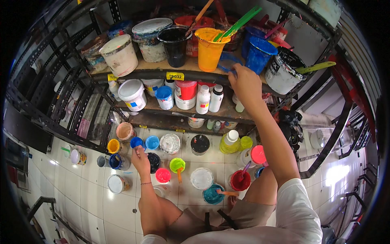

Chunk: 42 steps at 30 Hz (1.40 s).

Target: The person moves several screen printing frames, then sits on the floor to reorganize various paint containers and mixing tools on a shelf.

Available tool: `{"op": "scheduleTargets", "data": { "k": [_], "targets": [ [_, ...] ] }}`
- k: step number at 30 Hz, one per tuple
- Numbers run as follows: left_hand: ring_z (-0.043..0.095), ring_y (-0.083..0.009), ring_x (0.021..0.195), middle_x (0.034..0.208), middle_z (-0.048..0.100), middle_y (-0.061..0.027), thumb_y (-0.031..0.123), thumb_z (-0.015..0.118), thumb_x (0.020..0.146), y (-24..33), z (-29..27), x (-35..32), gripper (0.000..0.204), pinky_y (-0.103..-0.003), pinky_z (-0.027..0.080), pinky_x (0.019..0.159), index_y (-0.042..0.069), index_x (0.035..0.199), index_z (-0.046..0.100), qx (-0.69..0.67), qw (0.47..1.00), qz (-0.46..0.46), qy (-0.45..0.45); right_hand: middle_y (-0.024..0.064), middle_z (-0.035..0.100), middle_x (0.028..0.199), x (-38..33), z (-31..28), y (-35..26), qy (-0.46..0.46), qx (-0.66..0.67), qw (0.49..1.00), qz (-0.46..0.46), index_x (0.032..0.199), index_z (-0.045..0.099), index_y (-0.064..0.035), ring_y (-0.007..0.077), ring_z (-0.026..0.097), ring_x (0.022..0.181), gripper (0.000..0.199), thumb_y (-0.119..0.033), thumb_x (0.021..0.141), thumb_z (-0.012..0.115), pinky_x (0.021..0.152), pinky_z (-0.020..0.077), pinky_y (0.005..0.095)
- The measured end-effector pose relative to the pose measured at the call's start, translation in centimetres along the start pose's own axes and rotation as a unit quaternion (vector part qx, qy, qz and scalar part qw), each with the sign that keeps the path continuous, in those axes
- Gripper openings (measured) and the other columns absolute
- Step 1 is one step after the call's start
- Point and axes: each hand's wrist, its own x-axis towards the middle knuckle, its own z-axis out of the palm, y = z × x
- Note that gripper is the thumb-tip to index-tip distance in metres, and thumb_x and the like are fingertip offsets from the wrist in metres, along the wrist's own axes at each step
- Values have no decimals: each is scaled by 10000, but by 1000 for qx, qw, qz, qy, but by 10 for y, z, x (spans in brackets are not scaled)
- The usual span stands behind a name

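Note:
My right hand (245,84) reaches up to the top shelf (154,71) and grips a round blue lid (226,62) at the shelf edge, between an orange bucket (209,48) with green sticks in it and a blue bucket (258,53). My left hand (140,157) is low over the floor with curled fingers. Its fingertips touch a small blue pot (136,142), next to a black pot (154,161). Whether it holds anything is unclear.
Several open paint pots stand on the white tiled floor (93,203): pink (163,175), green (177,164), red (240,180), teal (212,194), a yellow bottle (229,142). The metal rack holds white tubs (120,55), a black bucket (174,44) and bottles (202,99). My knees are below.

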Motion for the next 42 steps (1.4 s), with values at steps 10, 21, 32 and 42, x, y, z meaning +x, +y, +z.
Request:
{"op": "scheduleTargets", "data": {
  "k": [10, 21, 32, 42],
  "targets": [
    [577, -120, 590, 779, 630, -79, 251, 544, 959, 0, 3, 0, 267, -252, 478, 559, -13, 955, 583, 8, 1000, 11, -13, 65, 581, 856, -35, -1, -1, 81, 63, 994, 26, 1114, 608, -139, 272, 630, 740, 335, -213, 799, 695, 625, 512, 401],
    [605, -110, 721, 859, 631, -59, 181, 536, 952, 29, 32, -33, 186, -246, 497, 629, 14, 1008, 599, -40, 993, -13, -111, 75, 567, 914, -23, 2, 18, 169, 3, 978, -119, 961, 665, -101, 248, 594, 848, 228, -162, 753, 734, 650, 504, 362],
    [449, -235, 1248, 1444, 327, -135, 128, 657, 893, 221, 141, -91, 809, -371, 416, 1013, 88, 1487, 108, -532, 758, -19, -377, 40, 555, 818, -104, -30, -22, 225, 151, 932, -240, 877, 694, -99, 188, 540, 647, 365, -58, 546, 840, 531, 449, 293],
    [435, -243, 1258, 1378, 360, -124, 17, 734, 783, 191, 123, -81, 911, -397, 415, 1029, 131, 1458, 133, -573, 776, 0, -264, 56, 514, 869, -139, 13, -53, 155, 251, 935, -196, 1002, 692, -79, 196, 525, 734, 485, -73, 540, 840, 613, 445, 315]
  ]
}}
